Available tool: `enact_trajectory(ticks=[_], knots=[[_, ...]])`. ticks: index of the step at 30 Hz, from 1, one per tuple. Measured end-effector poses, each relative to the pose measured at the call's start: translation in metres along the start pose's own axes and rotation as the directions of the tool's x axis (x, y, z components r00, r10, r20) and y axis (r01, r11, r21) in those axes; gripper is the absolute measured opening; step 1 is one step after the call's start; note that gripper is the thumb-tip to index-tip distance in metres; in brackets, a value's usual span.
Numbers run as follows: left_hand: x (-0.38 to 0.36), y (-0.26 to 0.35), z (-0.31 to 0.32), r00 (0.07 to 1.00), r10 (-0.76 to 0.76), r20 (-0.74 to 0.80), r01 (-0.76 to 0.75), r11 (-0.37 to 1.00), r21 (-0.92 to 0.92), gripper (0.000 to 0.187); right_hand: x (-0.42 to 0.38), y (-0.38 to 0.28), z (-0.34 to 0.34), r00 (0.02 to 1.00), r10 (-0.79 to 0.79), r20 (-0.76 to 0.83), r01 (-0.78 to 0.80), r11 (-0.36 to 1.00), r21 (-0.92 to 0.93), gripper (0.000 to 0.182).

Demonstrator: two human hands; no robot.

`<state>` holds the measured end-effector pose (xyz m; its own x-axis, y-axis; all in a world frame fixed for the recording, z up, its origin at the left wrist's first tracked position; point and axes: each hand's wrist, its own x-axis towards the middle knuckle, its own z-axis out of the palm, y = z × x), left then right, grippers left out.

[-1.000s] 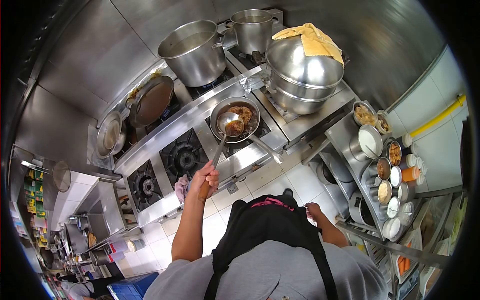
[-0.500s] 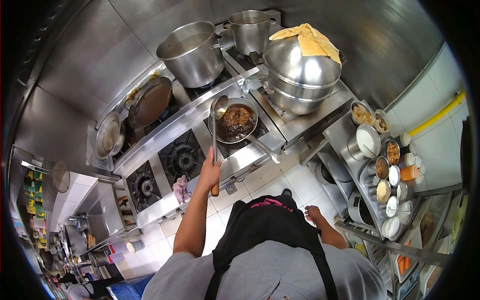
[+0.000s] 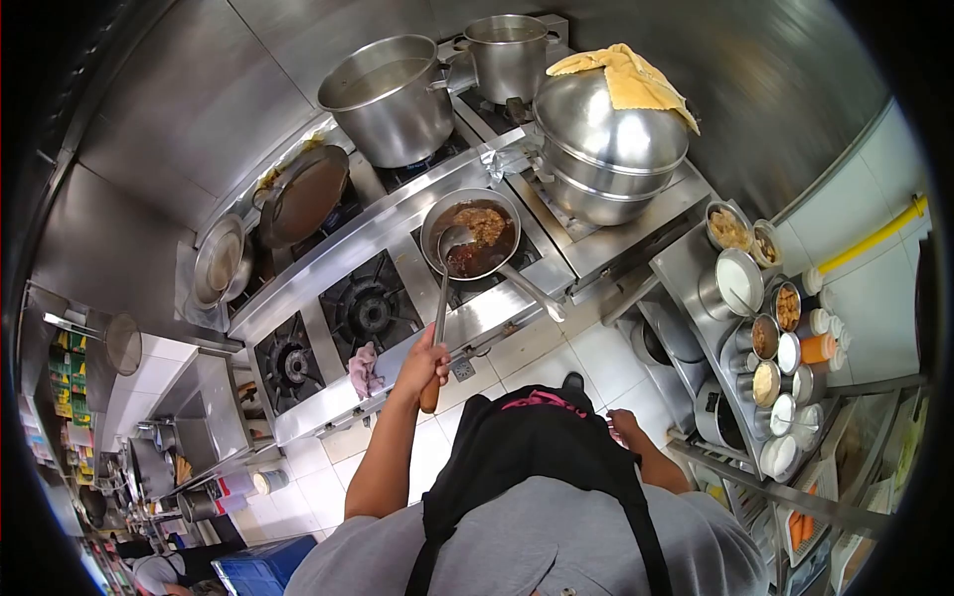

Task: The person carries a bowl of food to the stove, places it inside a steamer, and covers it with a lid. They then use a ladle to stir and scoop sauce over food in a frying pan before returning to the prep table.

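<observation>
My left hand (image 3: pixel 424 367) is wrapped round the wooden-ended handle of a long metal ladle (image 3: pixel 442 308). The ladle's bowl rests in a metal pan (image 3: pixel 429 221) on a burner, touching dark brown sauce beside a lumpy brown piece of food (image 3: pixel 484 224). The pan's handle points down to the right, with no hand on it. Near the right side of the black apron, my right hand (image 3: pixel 624 425) hangs low with its fingers curled; what they hold, if anything, is too small to tell.
Large pots (image 3: pixel 393 114) and a domed steamer (image 3: pixel 608 129) with a yellow cloth (image 3: pixel 636 81) stand behind. A pink cloth (image 3: pixel 365 370) hangs at the stove's front edge. Ingredient containers (image 3: pixel 737 278) fill the right shelf. Another person (image 3: pixel 159 573) is at the far lower left.
The ladle's bowl has moved from above the pan's left rim down into the sauce. My left hand has come slightly lower and nearer to me.
</observation>
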<state>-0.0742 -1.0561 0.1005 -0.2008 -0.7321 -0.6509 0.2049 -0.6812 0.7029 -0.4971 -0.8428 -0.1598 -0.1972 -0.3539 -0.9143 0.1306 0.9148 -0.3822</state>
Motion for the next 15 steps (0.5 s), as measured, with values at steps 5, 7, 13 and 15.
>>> enact_trajectory(ticks=[5, 7, 13, 15], knots=[[-0.002, 0.027, -0.003, 0.987, -0.066, 0.146, 0.128, 0.873, -0.47, 0.043, 0.005, -0.019, 0.003, 0.999, -0.034, -0.017, 0.034, 0.999, -0.007, 0.02], [-0.001, 0.032, -0.001, 0.989, -0.054, 0.137, 0.123, 0.818, -0.563, 0.042, 0.005, -0.022, 0.003, 0.999, -0.034, -0.012, 0.034, 0.999, -0.002, 0.019], [0.015, 0.052, 0.028, 0.997, -0.004, 0.081, 0.028, 0.954, -0.3, 0.055, 0.0, -0.014, 0.004, 1.0, -0.007, -0.025, 0.006, 1.0, -0.024, 0.019], [0.025, 0.049, 0.038, 0.998, 0.033, 0.044, -0.026, 0.989, -0.147, 0.061, 0.001, -0.006, 0.003, 1.0, -0.001, -0.005, 0.001, 1.0, -0.011, 0.019]])
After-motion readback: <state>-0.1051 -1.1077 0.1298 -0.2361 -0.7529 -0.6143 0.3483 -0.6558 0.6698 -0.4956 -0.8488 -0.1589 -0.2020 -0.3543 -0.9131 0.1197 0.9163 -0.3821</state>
